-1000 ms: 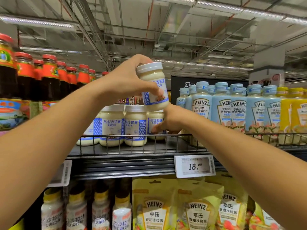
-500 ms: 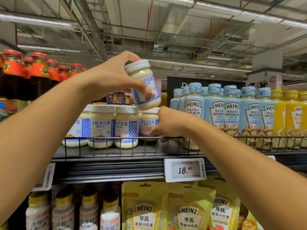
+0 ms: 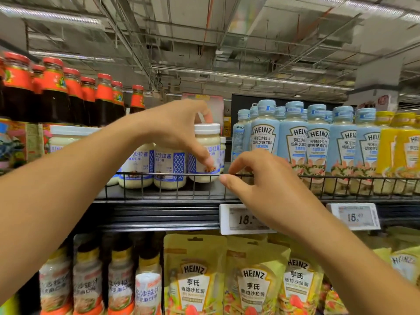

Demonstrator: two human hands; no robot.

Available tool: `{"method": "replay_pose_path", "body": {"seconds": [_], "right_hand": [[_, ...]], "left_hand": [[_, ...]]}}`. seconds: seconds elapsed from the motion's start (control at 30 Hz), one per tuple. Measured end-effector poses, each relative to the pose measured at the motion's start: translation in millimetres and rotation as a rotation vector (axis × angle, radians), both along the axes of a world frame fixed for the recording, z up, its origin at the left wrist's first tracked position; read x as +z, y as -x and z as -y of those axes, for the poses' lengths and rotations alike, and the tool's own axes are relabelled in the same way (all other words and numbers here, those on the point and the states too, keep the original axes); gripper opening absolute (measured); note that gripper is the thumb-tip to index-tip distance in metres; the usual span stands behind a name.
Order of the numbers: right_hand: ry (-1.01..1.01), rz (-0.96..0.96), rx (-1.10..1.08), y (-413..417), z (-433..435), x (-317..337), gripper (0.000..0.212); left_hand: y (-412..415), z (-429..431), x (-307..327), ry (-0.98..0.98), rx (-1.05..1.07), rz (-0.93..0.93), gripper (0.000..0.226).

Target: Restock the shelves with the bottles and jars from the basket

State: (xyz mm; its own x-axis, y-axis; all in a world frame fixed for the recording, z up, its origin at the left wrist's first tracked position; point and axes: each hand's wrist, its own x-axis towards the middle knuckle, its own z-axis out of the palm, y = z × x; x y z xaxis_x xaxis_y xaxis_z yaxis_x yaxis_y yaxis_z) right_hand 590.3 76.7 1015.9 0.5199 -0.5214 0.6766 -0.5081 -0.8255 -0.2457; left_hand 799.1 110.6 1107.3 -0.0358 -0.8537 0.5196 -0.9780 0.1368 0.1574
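A white-lidded jar of pale salad dressing (image 3: pixel 208 142) with a blue-and-white label stands upright on the wire-fronted shelf (image 3: pixel 159 176), at the right end of a row of matching jars (image 3: pixel 169 164). My left hand (image 3: pixel 172 128) grips it from the left, thumb on the label and fingers curled behind the lid. My right hand (image 3: pixel 261 178) hovers just in front of the wire rail, right of the jar. Its fingers are loosely curled and hold nothing, and the thumb tip is at the rail. The basket is out of view.
Blue Heinz bottles (image 3: pixel 293 142) stand close to the right of the jar, with yellow bottles (image 3: pixel 397 144) beyond them. Dark sauce bottles with red caps (image 3: pixel 54 96) fill the upper left. Below the price tags (image 3: pixel 241 219) hang yellow Heinz pouches (image 3: pixel 195 276) and stand more dressing bottles (image 3: pixel 88 280).
My left hand lowered the jar from above the row onto the shelf at the row's right end. My right hand drew back from the shelved jars to the front of the rail.
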Motion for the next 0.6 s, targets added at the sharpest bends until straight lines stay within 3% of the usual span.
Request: {"method": "replay_pose_path", "body": {"seconds": [0.6], "right_hand": [[0.209,0.002,0.068,1.2,6.0,-26.1,0.032]], "left_hand": [[0.7,4.1,-7.2,-0.108,0.132,0.233,0.091]]}}
